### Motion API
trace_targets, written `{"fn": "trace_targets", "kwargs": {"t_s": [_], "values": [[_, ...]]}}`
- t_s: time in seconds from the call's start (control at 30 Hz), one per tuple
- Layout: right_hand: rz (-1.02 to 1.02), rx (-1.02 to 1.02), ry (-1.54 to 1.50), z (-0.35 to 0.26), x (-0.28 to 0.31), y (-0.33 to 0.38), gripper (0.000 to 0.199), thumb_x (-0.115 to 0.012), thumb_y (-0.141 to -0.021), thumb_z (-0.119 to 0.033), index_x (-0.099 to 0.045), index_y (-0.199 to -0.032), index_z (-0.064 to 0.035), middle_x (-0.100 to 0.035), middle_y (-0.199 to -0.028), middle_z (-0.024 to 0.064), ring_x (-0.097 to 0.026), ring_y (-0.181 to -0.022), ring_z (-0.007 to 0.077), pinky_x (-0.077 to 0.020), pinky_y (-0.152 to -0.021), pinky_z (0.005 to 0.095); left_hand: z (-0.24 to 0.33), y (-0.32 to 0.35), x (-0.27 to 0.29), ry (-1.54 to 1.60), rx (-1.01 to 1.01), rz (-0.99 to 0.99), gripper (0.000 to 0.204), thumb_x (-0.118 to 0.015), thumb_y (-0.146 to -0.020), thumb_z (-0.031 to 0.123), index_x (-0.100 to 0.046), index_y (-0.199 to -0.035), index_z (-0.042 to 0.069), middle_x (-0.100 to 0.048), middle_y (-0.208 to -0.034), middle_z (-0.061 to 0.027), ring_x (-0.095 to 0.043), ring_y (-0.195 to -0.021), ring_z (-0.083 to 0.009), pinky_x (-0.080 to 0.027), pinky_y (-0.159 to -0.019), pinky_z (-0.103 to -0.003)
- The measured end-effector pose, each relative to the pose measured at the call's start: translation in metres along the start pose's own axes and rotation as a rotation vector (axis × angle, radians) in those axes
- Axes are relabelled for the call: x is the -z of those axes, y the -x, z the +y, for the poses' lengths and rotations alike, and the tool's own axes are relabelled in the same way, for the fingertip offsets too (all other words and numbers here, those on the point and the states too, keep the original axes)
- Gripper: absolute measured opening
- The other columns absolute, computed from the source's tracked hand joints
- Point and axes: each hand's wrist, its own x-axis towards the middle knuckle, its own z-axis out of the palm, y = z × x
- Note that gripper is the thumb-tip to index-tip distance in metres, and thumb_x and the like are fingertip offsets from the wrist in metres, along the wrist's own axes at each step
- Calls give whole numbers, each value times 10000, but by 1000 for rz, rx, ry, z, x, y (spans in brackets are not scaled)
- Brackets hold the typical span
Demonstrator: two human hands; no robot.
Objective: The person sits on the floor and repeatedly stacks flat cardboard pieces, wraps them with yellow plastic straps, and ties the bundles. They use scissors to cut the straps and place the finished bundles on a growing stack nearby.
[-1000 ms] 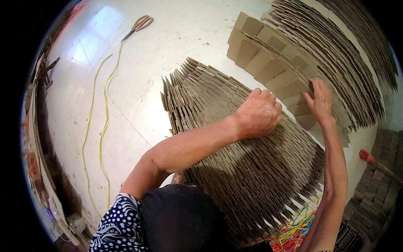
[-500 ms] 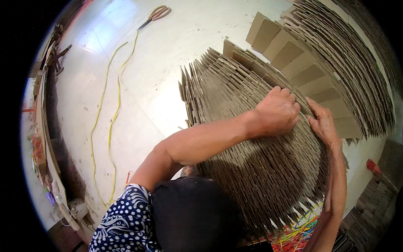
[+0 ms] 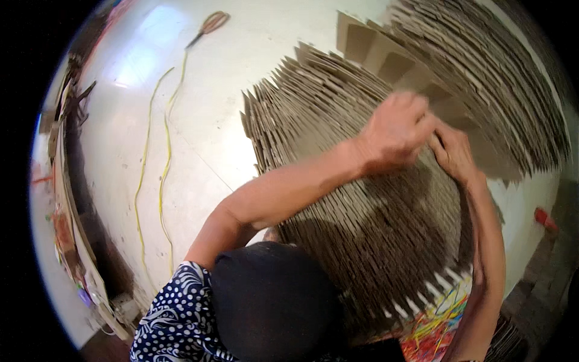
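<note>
Left hand, fist-like, is sitting over the right edge of the cardboard stack on the floor; right hand, grip unclear, is now meeting it, outer row apparently joining.

A: Is that big, fanned stack of thin grey-brown cardboard patterned?
B: Yes, its close-set edges make fine stripes; the flat tan cardboard row is paler.
A: And the navy-blue cloth sleeve?
B: White dots and swirls cover it, while the rounded black cap is plain.
A: Anything brighter?
B: Two long, thin yellow strips on the off-white floor, and a tangle of narrow red, yellow, green and blue strips.
</note>
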Motion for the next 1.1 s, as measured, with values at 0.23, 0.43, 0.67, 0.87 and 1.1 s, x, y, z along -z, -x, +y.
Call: {"fn": "trace_targets", "kwargs": {"t_s": [0.23,0.43,0.67,0.87,1.1], "values": [[158,-257,104,-2,-2,29,409,-403,-940,-372,-547,-1198,-89,-634,-984,242,-602,-910,425,-464,-799,493,-15,-8,-18,-226,168,-471,320,-478,-902,301,-653,-963,40,-649,-941,-157,-592,-952,-296,-381,-912,-433],[152,-487,140,-61,-39,94,384,-365,-953,-375,-601,-957,-72,-641,-794,242,-635,-801,394,-494,-705,496,10,4,21,-23,-23,-453,296,-506,-876,224,-584,-706,-6,-608,-720,-199,-593,-745,-364,-451,-730,-453],[181,-490,-16,-90,-46,107,439,-309,-968,-388,-592,-961,-53,-640,-799,220,-627,-776,386,-481,-717,507,20,21,67,-286,-26,-383,345,-569,-879,214,-547,-1159,14,-477,-1278,-220,-426,-1214,-342,-347,-1001,-470],[184,-486,5,-84,-26,136,484,-301,-973,-372,-608,-904,-4,-650,-792,212,-633,-786,391,-495,-740,480,62,137,130,74,848,68,436,-593,-868,279,-514,-1193,-2,-506,-1233,-214,-476,-1166,-325,-355,-991,-464],[83,-462,-52,-109,-15,121,417,-337,-969,-255,-660,-946,6,-668,-932,191,-659,-851,348,-510,-767,463,141,237,176,1093,1791,240,604,-635,-847,340,-417,-1280,-20,-460,-1290,-225,-460,-1203,-330,-330,-1030,-501]]}}
